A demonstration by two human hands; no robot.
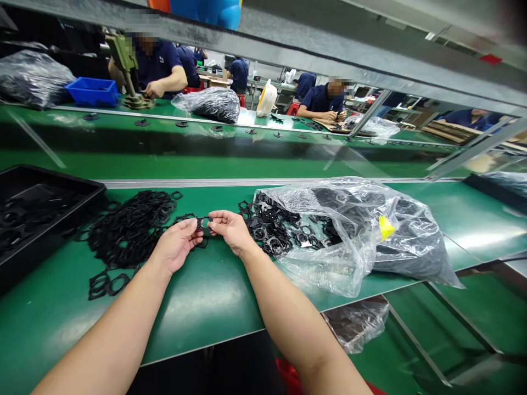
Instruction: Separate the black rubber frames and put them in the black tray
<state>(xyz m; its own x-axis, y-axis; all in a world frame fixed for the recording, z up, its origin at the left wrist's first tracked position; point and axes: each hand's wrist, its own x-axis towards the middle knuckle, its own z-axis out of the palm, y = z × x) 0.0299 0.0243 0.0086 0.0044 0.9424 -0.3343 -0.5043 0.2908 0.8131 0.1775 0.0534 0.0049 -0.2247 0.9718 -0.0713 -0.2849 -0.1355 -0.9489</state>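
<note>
Both my hands meet over the green table point(197, 307), pinching one small black ring-shaped part point(203, 223) between them. My left hand point(178, 244) grips its left side with closed fingers. My right hand point(230, 229) holds its right side, thumb and fingers pressed together. A heap of the same black flat parts point(132, 225) lies just left of my hands. More black parts point(272, 227) spill from the mouth of a clear plastic bag point(358, 230) on my right.
A black tray point(78, 192) with a few parts sits at the far left. Beyond a metal rail point(263, 181) runs a green conveyor belt point(206, 148) carrying small black pieces. Across it several people in dark blue shirts work beside a blue bin point(93, 90) and another bag point(212, 103).
</note>
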